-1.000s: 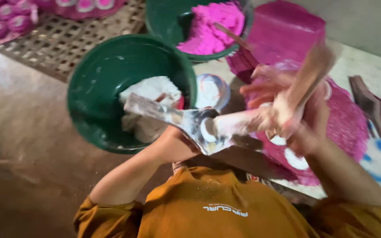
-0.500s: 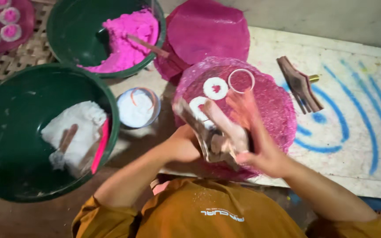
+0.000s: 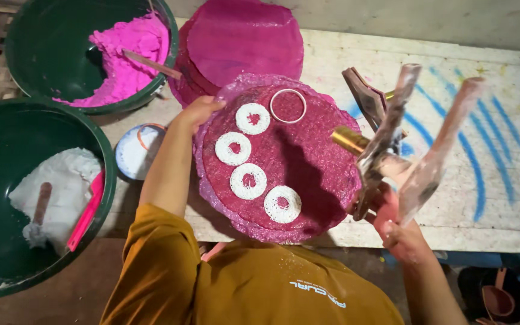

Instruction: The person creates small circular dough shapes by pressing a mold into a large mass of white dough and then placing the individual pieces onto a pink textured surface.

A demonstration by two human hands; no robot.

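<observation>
My left hand [image 3: 203, 109] rests on the far left rim of a round pink woven tray [image 3: 323, 150] and holds nothing else. Several white dough rings [image 3: 248, 180] lie in a curved row on that tray, with a thin empty hoop [image 3: 287, 106] beyond them. My right hand [image 3: 392, 219] is to the right of the tray, gripping a wooden two-handled press [image 3: 419, 147] with a brass barrel [image 3: 350, 139]. The press is held tilted above the tray's right edge, handles spread upward.
A green basin with pink dough [image 3: 124, 51] and a stick stands at the top left. A larger green basin with white dough [image 3: 61, 186], a spoon and a pink scraper is at the left. Between them and the tray sits a small white bowl [image 3: 135, 151]. Stacked pink trays [image 3: 245, 45], another wooden tool [image 3: 363, 96] and the white-painted table [image 3: 501, 198] surround the tray.
The press moved from the white-dough basin to over the tray, then off to the right. My left hand let go of it and went to the tray's rim. More white rings lie there.
</observation>
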